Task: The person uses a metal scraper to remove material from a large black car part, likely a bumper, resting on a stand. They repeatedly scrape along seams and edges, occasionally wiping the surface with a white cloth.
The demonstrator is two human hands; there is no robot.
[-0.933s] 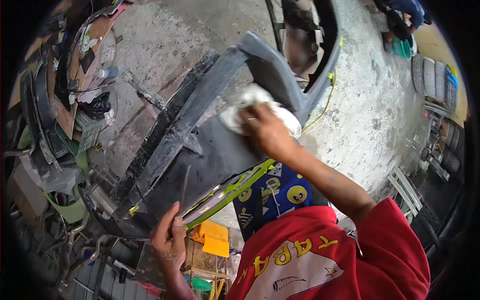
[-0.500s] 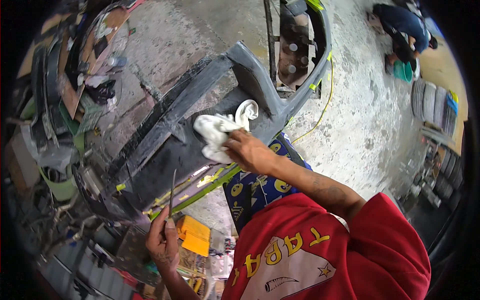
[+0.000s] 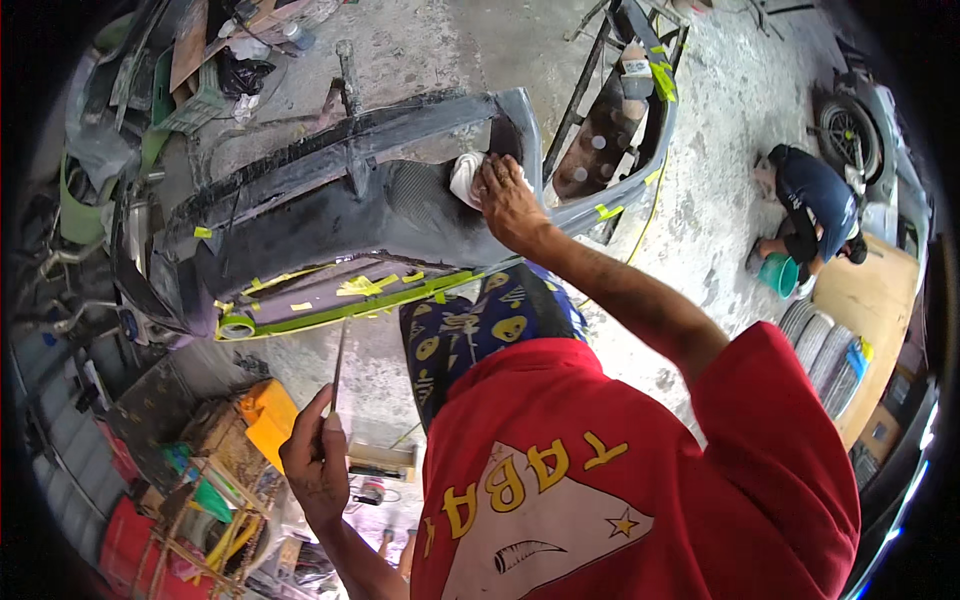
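A large car bumper (image 3: 290,235), dull black and grey, lies stretched out in front of me. My right hand (image 3: 512,205) presses a bunched white cloth (image 3: 465,178) against its surface, beside a textured patch near the upright corner. Part of the cloth is hidden under the fingers. Low at the left, my left hand (image 3: 318,458) is closed around a thin grey flat piece (image 3: 340,365), seen almost edge-on and pointing up; its exact kind I cannot make out. Yellow tape strips (image 3: 362,286) cling to the bumper's near side, above a lime-green edge (image 3: 370,308).
At far right a person (image 3: 818,195) bends down by a green bucket (image 3: 778,274). Stacked tires (image 3: 815,345) stand below them. Plastic bottles (image 3: 636,72) sit inside the bumper's far frame. Scrap parts crowd the left; an orange-yellow item (image 3: 268,420) lies among clutter beside my left hand.
My right hand has moved forward and the loosely hanging cloth is now bunched flat under it on the bumper. My left hand still holds the thin piece. The view has shifted.
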